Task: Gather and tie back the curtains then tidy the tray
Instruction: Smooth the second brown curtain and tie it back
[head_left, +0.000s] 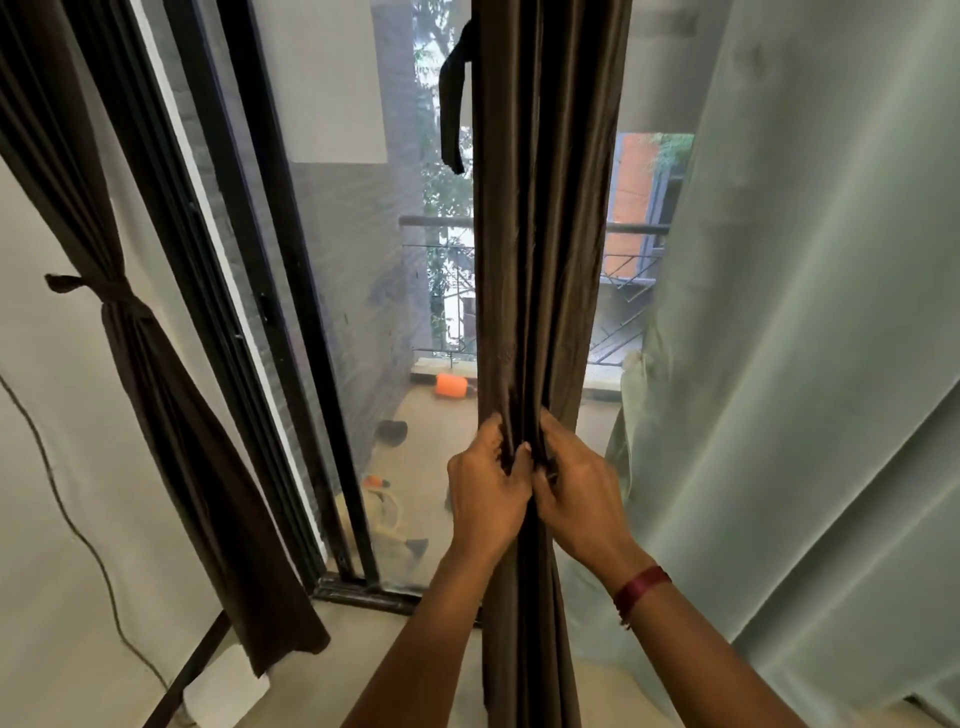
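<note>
Brown satin-like curtain (540, 260), bunched into a narrow vertical column at centre frame in front of the window, is what we have both hands on. Our left hand (485, 491) is closed around the folds from the left, fingers curled into the fabric; our right hand (579, 499) is closed on the same bundle from the right, thumb pressed on the pleats, the two hands touching each other at the knuckles. A dark red wristband (640, 587) sits on the right wrist. A dark tie strap (453, 98) hangs loose from the upper left edge of this curtain, not wrapped around it. At far left a second brown curtain (171, 415) is already gathered and cinched with its tie-back (98, 293), flaring out below the knot against the white wall, where a thin cable (67, 514) trails down. To the right hangs a pale green curtain (810, 364), loose, just beside the brown bundle. Between the two brown curtains we see the black window frame (249, 291) and glass; through it a balcony with a metal railing (447, 249), an orange container (451, 386) lying on its side on the balcony floor, contents not visible, and a small dark bowl-like item (392, 431) near it, too blurred to tell more. No brands, labels or writing readable anywhere. No tray in view.
</note>
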